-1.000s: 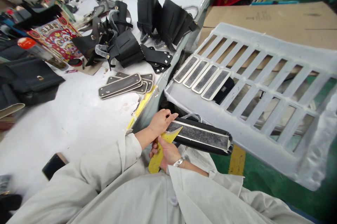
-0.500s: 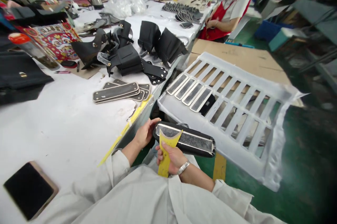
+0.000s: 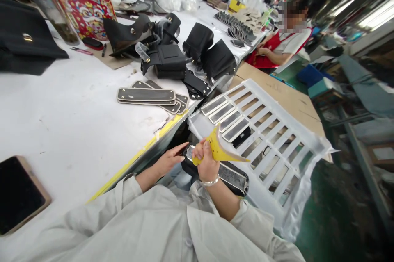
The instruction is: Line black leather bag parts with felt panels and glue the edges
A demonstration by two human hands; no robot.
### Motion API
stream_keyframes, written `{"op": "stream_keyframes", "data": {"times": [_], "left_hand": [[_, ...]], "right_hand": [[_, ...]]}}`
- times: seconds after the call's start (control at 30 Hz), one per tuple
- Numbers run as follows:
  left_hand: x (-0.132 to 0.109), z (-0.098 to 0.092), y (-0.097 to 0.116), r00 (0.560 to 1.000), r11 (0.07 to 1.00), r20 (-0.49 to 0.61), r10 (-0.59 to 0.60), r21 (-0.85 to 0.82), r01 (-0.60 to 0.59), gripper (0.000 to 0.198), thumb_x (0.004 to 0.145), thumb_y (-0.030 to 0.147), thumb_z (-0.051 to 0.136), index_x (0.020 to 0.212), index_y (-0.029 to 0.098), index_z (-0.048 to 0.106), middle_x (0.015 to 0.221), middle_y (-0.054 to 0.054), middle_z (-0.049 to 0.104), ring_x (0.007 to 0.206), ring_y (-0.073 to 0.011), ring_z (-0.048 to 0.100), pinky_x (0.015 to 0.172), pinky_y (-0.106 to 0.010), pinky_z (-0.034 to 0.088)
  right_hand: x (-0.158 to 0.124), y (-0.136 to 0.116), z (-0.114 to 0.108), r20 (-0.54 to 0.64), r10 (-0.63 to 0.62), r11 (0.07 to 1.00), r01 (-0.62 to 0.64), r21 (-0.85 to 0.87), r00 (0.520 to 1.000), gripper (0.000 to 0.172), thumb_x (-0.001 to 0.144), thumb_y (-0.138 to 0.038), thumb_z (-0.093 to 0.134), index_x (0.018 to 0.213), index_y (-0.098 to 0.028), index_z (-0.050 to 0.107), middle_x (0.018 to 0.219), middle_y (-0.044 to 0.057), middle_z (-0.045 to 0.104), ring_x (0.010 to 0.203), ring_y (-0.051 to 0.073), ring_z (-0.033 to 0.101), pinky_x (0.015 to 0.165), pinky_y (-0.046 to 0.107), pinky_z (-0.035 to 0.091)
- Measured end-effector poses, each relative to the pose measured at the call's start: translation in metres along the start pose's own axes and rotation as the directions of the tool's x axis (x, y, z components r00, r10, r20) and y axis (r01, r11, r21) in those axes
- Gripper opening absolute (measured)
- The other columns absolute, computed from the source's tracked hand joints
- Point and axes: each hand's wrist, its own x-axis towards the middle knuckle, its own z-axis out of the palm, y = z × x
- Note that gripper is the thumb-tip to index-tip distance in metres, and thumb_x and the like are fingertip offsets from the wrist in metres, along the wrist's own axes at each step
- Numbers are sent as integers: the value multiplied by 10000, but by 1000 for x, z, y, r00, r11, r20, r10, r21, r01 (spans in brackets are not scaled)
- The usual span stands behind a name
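My right hand (image 3: 208, 161) is wrapped round the narrow end of a yellow tool (image 3: 219, 147), whose wide curved edge points up and right. Below it, a long black piece (image 3: 232, 178) with a grey strip lies over my lap, partly hidden by the right hand. At its left end is my left hand (image 3: 170, 159), fingers stretched out and touching the piece's edge. Several grey strips with pale borders (image 3: 235, 130) rest on a white slatted rack (image 3: 261, 131) to the right.
On the white table (image 3: 76, 131) are stacked oval-ended straps (image 3: 146, 95), black leather pieces (image 3: 169, 59) and a phone (image 3: 20, 194). A person in a red apron (image 3: 272, 53) sits beyond the rack. Cardboard (image 3: 277, 89) lies under the rack.
My right hand has lifted the yellow tool off the black piece and turned its wide edge to the right. The camera view has shifted, and the left hand stays at the piece's end.
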Motion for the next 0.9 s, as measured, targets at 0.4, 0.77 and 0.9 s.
{"op": "stream_keyframes", "data": {"times": [0.4,0.77,0.9], "left_hand": [[0,11,17,996,981,-79,31,193,-15,542,713,136,560,1253,178,545,1321,-52,528,1203,-254,470,1045,-379,338],[-2,16,6,974,999,-224,-37,7,39,539,722,207,578,1259,178,543,1329,-52,520,1250,-233,441,1100,-387,260],[3,22,8,952,998,-305,-10,61,31,465,742,290,584,1190,168,601,1256,-54,584,1203,-230,489,1089,-388,277]], "right_hand": [[21,49,12,121,-322,882,344,-323,939,251,867,-437,481,797,-210,562,585,-33,438,560,116,437,600,278,404],[50,11,19,-104,-243,958,255,129,964,314,843,-509,498,751,-210,467,478,-113,246,362,51,246,365,182,279],[61,22,27,-80,-216,970,223,99,973,323,821,-515,528,736,-210,467,470,-113,249,362,49,244,353,177,257]]}}
